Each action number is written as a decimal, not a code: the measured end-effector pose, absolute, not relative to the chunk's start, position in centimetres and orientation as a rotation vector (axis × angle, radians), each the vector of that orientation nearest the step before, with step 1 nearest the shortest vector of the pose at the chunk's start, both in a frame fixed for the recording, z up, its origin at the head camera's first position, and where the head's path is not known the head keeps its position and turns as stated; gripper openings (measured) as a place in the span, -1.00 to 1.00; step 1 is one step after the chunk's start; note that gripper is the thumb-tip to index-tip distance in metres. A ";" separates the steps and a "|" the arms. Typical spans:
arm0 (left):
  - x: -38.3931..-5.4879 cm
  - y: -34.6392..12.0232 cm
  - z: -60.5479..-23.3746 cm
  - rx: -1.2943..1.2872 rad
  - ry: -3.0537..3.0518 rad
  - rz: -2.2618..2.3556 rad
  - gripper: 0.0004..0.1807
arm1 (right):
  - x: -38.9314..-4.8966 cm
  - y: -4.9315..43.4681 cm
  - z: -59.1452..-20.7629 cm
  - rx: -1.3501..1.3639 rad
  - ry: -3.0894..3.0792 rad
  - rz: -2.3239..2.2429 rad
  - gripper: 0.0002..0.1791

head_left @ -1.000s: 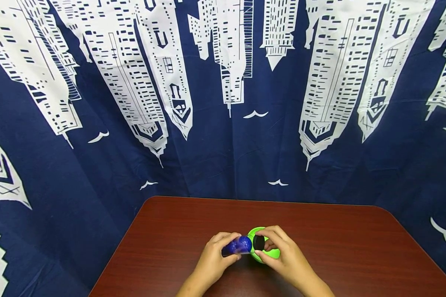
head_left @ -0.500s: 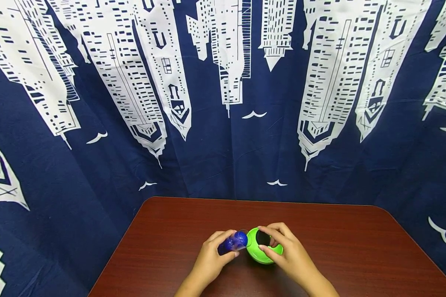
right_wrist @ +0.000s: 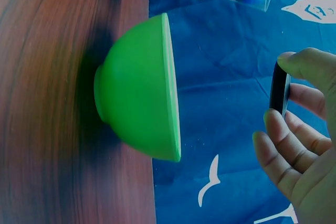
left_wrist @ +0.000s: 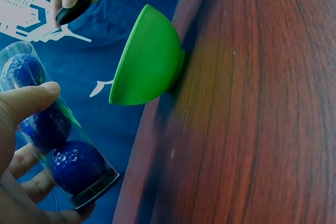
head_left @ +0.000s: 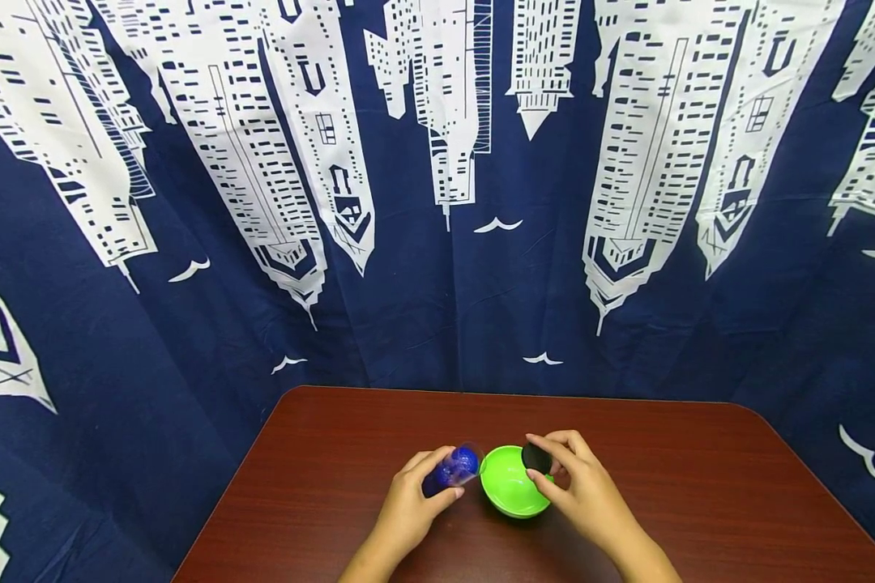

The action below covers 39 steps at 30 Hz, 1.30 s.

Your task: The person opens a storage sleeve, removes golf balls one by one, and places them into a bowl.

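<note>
While the clear tube of blue balls lies tilted in the left hand, mouth beside the green bowl on the table, the right hand pinches its black cap; uncapping looks complete; emptying would call for further tilt over the rim.

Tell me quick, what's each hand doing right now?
Left hand: grip closed round a clear tube of blue balls.
Right hand: pinches a black cap above the green bowl.
</note>
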<state>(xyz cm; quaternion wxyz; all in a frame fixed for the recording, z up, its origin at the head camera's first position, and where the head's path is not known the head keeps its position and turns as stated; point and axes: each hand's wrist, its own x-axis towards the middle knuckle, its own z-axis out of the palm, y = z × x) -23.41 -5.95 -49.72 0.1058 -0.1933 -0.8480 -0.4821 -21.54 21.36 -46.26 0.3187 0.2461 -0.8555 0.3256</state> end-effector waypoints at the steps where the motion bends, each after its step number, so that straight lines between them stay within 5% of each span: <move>1: -23.4 -6.0 -49.7 -0.565 -2.501 -1.420 -0.42 | -21.6 21.5 -46.3 0.634 -2.255 0.855 -0.44; 21: -23.6 -6.5 -49.6 -0.524 -2.490 -1.442 -0.41 | -22.0 24.0 -46.3 0.158 -2.548 0.819 -0.47; 39: -23.6 -6.6 -49.5 -0.521 -2.507 -1.454 -0.40 | -23.1 25.6 -48.8 0.006 -2.873 0.734 -0.44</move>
